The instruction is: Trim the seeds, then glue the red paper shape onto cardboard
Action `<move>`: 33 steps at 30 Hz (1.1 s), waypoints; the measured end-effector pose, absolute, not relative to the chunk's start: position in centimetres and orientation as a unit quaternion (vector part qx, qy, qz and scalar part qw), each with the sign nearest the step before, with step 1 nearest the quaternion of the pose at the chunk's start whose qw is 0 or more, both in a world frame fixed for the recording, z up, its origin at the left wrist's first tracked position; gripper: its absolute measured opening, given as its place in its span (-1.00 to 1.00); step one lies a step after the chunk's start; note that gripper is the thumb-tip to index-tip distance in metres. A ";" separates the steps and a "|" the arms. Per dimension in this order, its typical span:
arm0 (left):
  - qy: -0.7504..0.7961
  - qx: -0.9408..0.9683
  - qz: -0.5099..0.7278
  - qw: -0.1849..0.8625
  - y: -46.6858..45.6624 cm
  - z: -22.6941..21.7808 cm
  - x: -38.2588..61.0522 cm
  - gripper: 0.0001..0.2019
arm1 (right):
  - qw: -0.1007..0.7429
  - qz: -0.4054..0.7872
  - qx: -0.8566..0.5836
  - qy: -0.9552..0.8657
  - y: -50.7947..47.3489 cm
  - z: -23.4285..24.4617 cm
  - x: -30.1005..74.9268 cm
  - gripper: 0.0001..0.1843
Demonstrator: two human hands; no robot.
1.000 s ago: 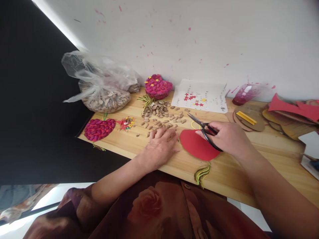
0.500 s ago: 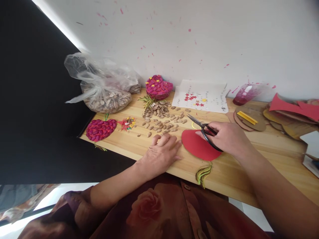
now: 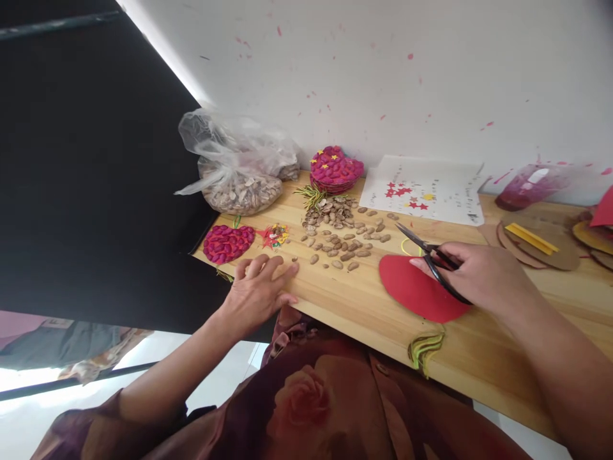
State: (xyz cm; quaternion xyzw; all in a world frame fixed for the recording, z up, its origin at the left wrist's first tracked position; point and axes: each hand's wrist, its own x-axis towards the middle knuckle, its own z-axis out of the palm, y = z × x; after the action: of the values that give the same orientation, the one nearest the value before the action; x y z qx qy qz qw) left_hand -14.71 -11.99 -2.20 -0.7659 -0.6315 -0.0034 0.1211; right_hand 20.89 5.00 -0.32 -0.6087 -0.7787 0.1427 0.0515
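Note:
My right hand grips black scissors, blades pointing left and slightly apart, resting on a red paper shape that lies flat on the wooden table. My left hand lies flat near the table's front edge with fingers stretched out, holding nothing. It sits just right of a small pink heart covered with shells and left of scattered loose nut shells.
A clear plastic bag of shells stands at the back left. A stack of pink shell hearts, a white sheet with star stickers, a pink cup, brown cardboard pieces and green-yellow strings lie around.
My left hand has slid left along the front edge, away from the red paper toward the small pink heart. The view has swung left. The right hand stays on the scissors.

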 end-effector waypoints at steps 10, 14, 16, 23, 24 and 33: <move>-0.690 -0.690 -0.104 0.192 -7.0 -2.6 -17.3 -0.77 | 0.136 0.112 -0.606 -0.776 5.1 -0.1 21.2 -0.30; -0.672 -0.692 -0.160 0.210 -6.6 -2.3 -16.2 -0.81 | 0.135 0.116 -0.607 -0.775 5.0 -0.2 21.1 -0.31; -0.643 -0.720 -0.174 0.196 -6.9 -2.4 -14.8 -0.82 | 0.138 0.112 -0.604 -0.777 5.0 -0.4 21.1 -0.31; -0.533 -0.837 -0.091 0.089 -8.4 -3.2 -9.2 -0.51 | 0.145 0.112 -0.583 -0.792 5.0 -0.5 21.3 -0.34; -0.535 -0.836 -0.083 0.083 -8.3 -3.2 -8.8 -0.50 | 0.147 0.109 -0.581 -0.793 5.0 -0.4 21.2 -0.35; -0.525 -0.850 -0.020 0.031 -7.4 -2.0 -8.2 -0.50 | 0.114 0.111 -0.597 -0.787 4.9 0.0 21.1 -0.35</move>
State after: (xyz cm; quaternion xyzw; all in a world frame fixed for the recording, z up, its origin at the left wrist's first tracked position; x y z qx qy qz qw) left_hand -8.18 -7.42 -1.98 -0.8504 -0.5248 -0.0202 0.0308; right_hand 21.13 4.89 -0.03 -0.5966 -0.7866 0.1114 0.1139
